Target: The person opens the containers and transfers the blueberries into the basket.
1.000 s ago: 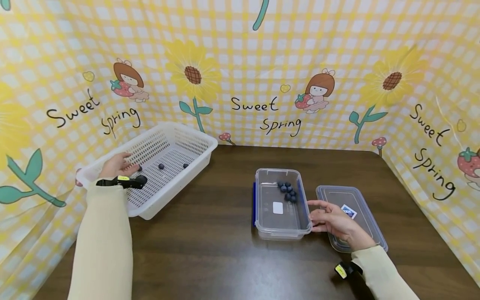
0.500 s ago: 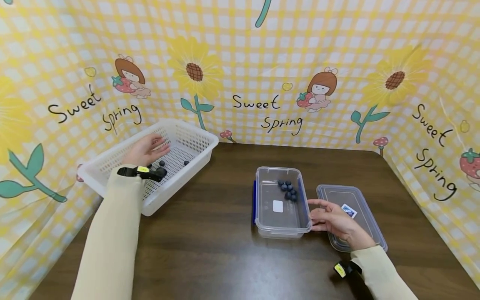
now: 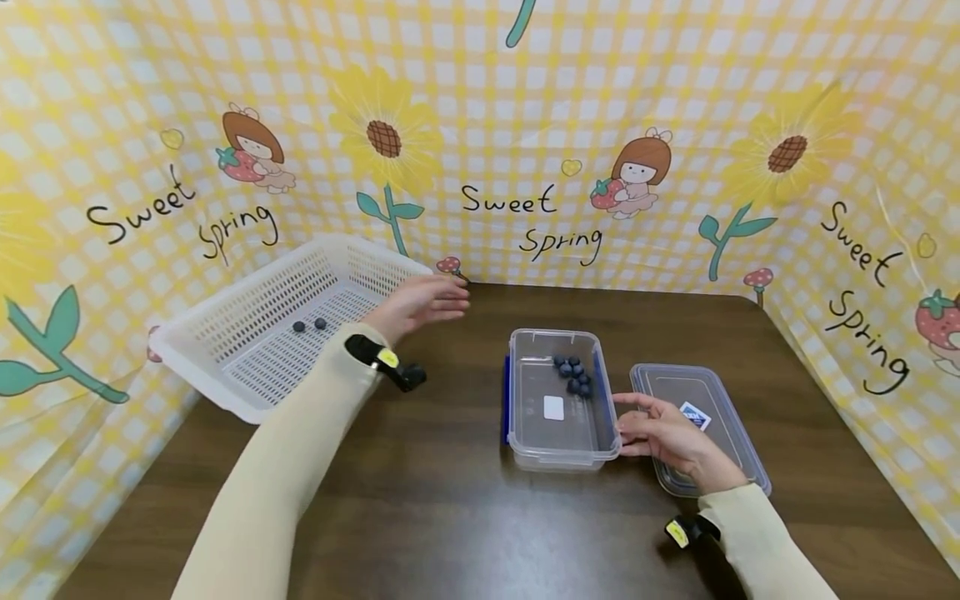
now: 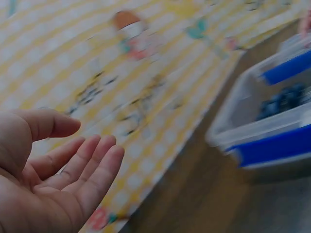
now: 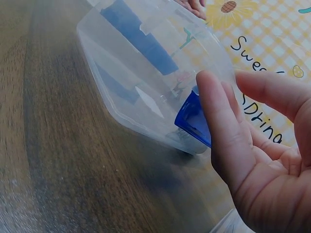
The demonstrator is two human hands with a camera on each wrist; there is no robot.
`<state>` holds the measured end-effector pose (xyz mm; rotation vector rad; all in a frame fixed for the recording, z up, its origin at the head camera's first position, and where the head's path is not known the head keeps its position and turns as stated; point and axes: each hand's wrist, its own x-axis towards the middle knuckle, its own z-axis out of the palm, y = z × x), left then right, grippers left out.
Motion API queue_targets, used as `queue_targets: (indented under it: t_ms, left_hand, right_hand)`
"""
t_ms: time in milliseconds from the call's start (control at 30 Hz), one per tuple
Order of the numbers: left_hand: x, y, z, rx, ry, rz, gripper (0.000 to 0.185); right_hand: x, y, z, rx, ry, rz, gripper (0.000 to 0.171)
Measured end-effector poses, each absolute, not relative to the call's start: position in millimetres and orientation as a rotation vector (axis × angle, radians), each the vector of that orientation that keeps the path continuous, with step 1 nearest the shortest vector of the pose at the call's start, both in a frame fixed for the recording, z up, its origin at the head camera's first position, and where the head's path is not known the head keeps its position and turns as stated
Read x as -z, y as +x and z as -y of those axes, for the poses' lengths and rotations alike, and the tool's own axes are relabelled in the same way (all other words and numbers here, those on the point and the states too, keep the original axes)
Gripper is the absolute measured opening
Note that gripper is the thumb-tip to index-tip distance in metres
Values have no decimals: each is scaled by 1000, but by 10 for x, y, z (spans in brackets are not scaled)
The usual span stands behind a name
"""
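Head view: the left hand [image 3: 420, 307] is in the air between the basket [image 3: 225, 367] at 10 o'clock and the box [image 3: 558, 450] at centre, fingers stretched toward 3 o'clock. Whether it carries a berry I cannot tell. Two berries [image 3: 309, 326] lie in the basket; a cluster of berries [image 3: 574, 375] sits at the box's far end. The right hand [image 3: 663, 437] rests with relaxed fingers against the box's right wall, the lid [image 3: 720, 392] just beyond it.

Left wrist view: the palm [image 4: 53, 174] is open, fingers loosely straight, no berry showing; the box [image 4: 272, 121] lies at 2 o'clock, blurred.

Right wrist view: straight fingers [image 5: 221, 131] steady the box [image 5: 146, 82].

Judged step: a berry transfer toward the box. Next calls for reaching over the box rim.
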<state>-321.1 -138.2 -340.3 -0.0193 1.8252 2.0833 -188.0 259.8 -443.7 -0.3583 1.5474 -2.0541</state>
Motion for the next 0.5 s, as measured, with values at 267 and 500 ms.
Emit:
queue_targets:
  t_ms: [267, 500]
  left_hand:
    - [3571, -3090, 663, -1914, 55, -1776, 37]
    - [3660, -2956, 231, -1856, 63, -1768, 38]
  right_hand:
    - [4434, -1859, -2588, 2050, -335, -1560, 34]
    - [4441, -1882, -2591, 2068, -375, -1524, 34]
